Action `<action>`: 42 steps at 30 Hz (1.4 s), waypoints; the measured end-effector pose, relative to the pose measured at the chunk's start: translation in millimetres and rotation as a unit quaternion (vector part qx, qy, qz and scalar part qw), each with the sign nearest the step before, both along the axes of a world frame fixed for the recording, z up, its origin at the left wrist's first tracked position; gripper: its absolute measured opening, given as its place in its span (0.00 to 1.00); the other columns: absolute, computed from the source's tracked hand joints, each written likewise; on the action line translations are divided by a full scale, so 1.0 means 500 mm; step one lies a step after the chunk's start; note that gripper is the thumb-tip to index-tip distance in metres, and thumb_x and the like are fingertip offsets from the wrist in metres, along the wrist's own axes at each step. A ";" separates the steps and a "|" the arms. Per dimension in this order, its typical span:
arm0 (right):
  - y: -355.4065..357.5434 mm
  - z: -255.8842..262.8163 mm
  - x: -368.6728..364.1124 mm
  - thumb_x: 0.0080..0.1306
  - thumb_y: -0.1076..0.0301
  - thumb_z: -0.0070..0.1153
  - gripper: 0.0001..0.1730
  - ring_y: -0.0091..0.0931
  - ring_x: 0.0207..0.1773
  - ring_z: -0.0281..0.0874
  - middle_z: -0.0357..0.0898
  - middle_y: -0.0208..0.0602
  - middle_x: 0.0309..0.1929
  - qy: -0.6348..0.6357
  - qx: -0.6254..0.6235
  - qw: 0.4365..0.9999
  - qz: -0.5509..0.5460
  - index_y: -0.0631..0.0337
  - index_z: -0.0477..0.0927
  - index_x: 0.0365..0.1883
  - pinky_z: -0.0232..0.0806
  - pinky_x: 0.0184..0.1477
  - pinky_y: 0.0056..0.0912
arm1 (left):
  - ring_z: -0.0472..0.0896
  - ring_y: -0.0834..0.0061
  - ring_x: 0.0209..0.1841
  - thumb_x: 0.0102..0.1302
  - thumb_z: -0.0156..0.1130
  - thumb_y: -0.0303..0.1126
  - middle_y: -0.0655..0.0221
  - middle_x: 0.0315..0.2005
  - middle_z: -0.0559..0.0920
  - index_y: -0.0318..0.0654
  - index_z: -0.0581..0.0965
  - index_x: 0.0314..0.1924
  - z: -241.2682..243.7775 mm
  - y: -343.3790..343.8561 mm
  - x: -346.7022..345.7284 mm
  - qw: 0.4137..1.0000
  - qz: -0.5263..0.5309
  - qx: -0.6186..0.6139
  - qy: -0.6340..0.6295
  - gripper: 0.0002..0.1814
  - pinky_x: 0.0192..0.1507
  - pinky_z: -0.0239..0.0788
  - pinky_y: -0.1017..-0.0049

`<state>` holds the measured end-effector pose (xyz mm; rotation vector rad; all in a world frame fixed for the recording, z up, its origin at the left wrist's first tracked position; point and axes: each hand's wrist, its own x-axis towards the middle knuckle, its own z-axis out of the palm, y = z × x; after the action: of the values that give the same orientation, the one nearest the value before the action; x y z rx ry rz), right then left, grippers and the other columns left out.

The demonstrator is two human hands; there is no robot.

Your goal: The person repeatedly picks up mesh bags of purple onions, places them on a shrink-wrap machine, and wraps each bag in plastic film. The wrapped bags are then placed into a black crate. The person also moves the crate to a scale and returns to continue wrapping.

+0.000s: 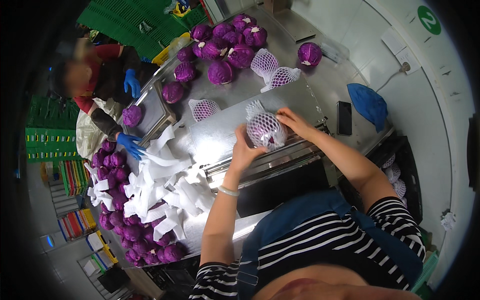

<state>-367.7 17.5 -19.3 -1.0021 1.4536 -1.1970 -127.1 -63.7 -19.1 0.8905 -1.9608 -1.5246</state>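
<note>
My left hand (245, 148) and my right hand (296, 122) hold a red cabbage (266, 129) between them, one on each side. White foam netting covers it, with a gathered end sticking up, and a glossy surface looks like clear film. It is over the front of a flat metal plate (225, 123), part of what looks like a film-wrapping machine; whether it touches the plate I cannot tell. A netted cabbage (203, 110) lies beyond the plate's left edge. Two more netted cabbages, one upright (264, 63) and one lying (285, 77), are behind the plate.
Bare red cabbages (219, 72) crowd the table's far side; more (133, 232) fill the left, beside loose white foam nets (161, 180). A co-worker's blue-gloved hand (129, 145) touches the nets. A phone (344, 118), blue cloth (367, 105) and black crate (410, 180) with netted cabbages are right.
</note>
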 end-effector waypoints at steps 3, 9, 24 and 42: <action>0.024 0.061 0.018 0.71 0.45 0.57 0.30 0.23 0.47 0.75 0.78 0.36 0.44 -0.025 0.061 0.998 0.001 0.64 0.74 0.56 0.69 0.48 0.28 | 0.79 0.51 0.59 0.38 0.86 0.48 0.45 0.58 0.77 0.33 0.55 0.69 0.109 0.037 -0.008 0.991 -0.007 -0.067 -0.117 0.64 0.60 0.71 0.60; 0.092 0.182 0.019 0.62 0.35 0.63 0.42 0.28 0.44 0.79 0.82 0.45 0.43 -0.030 0.115 0.986 0.118 0.71 0.76 0.51 0.71 0.46 0.30 | 0.80 0.61 0.56 0.60 0.73 0.47 0.53 0.58 0.78 0.28 0.64 0.65 0.169 0.084 0.035 0.937 0.073 0.342 0.011 0.43 0.60 0.71 0.65; 0.464 0.056 0.122 0.66 0.60 0.65 0.16 0.21 0.25 0.80 0.82 0.36 0.24 -0.001 0.165 0.986 0.016 0.66 0.78 0.29 0.70 0.29 0.27 | 0.86 0.71 0.39 0.77 0.55 0.46 0.60 0.37 0.87 0.26 0.80 0.48 0.097 0.423 0.220 0.925 -0.056 0.329 -0.184 0.24 0.48 0.77 0.76; 0.413 -0.117 0.226 0.66 0.66 0.55 0.07 0.34 0.45 0.84 0.83 0.35 0.38 0.049 0.058 0.974 -0.212 0.57 0.77 0.40 0.74 0.44 0.36 | 0.85 0.58 0.29 0.60 0.65 0.40 0.55 0.28 0.84 0.38 0.79 0.49 -0.163 0.373 0.108 0.938 -0.024 -0.281 -0.200 0.19 0.29 0.75 0.61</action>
<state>-254.7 224.0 -77.9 -0.6966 1.8564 -1.3556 -73.2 122.8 -100.4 0.9417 -2.5322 -0.7499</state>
